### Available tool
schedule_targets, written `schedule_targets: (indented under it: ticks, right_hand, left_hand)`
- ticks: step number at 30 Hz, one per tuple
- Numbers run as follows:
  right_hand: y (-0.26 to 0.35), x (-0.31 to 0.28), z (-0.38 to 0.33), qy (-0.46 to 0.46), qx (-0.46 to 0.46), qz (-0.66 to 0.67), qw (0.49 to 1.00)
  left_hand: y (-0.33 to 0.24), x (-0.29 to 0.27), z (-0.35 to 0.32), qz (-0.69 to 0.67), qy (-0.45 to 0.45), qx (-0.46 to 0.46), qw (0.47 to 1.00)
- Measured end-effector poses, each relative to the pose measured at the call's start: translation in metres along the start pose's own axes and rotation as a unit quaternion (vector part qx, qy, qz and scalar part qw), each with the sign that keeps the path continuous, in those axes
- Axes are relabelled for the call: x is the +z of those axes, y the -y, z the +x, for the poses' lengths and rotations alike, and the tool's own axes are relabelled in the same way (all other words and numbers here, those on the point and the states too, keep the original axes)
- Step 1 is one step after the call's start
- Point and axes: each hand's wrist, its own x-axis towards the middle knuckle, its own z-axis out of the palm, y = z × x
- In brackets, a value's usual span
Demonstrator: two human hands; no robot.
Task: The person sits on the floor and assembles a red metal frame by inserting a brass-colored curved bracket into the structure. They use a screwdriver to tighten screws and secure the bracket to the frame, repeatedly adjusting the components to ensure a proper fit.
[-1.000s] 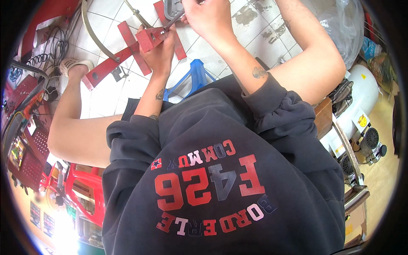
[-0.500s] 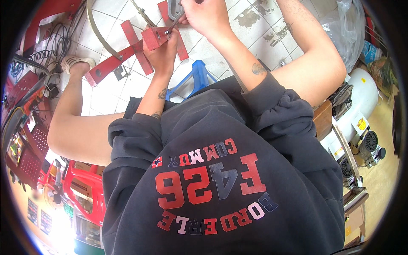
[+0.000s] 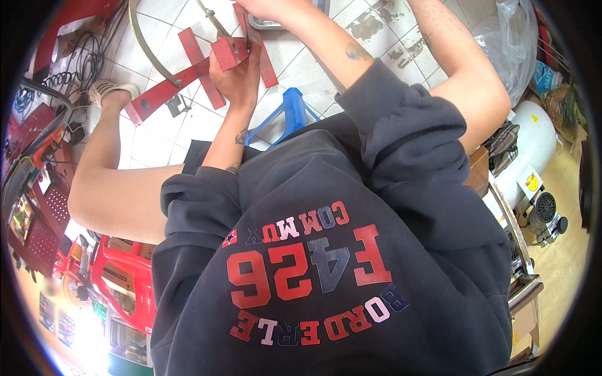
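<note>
A red metal block (image 3: 229, 53), part of a red metal stand (image 3: 164, 94), is in the grip of my left hand (image 3: 235, 80); its fingers wrap round the block from the near side. Beside the block's right face rises a thin dark rod (image 3: 247, 34); whether it is a tool or part of the stand I cannot tell. My right hand (image 3: 256, 6) is at the upper edge, above the block, with its fingers cut off by the frame. A grey metal tray (image 3: 305, 25) lies partly behind my right forearm. A curved metal strip (image 3: 143, 50) rises from the stand.
A blue plastic stool (image 3: 291, 116) stands between my legs on the white tiled floor (image 3: 351, 69). Black cables (image 3: 81, 69) and red equipment are at the left, with a red plastic chair (image 3: 125, 263). At the right are a clear plastic bag (image 3: 511, 44) and a white tank (image 3: 536, 135).
My right hand has left the block's right side and moved up and left to the upper edge. More of the grey tray shows. The left hand still grips the block.
</note>
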Motion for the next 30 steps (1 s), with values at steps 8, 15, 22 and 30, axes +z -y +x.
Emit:
schedule_targets:
  ticks: [8, 15, 22, 30]
  right_hand:
    - [-0.015, 0.017, 0.047, 0.033, 0.000, -0.089, 0.995]
    - [0.011, -0.022, -0.053, 0.044, -0.131, -0.090, 0.986]
    - [-0.004, -0.026, -0.153, 0.074, -0.019, -0.055, 0.996]
    - [-0.006, -0.023, -0.149, 0.088, 0.000, -0.018, 0.996]
  left_hand:
    - [-0.007, 0.005, -0.001, -0.124, 0.002, -0.047, 0.991]
    - [-0.015, 0.003, 0.001, -0.113, -0.009, 0.007, 0.993]
    - [0.003, -0.001, -0.005, 0.033, 0.044, -0.027, 0.998]
    - [0.016, 0.002, -0.010, 0.062, 0.034, -0.037, 0.997]
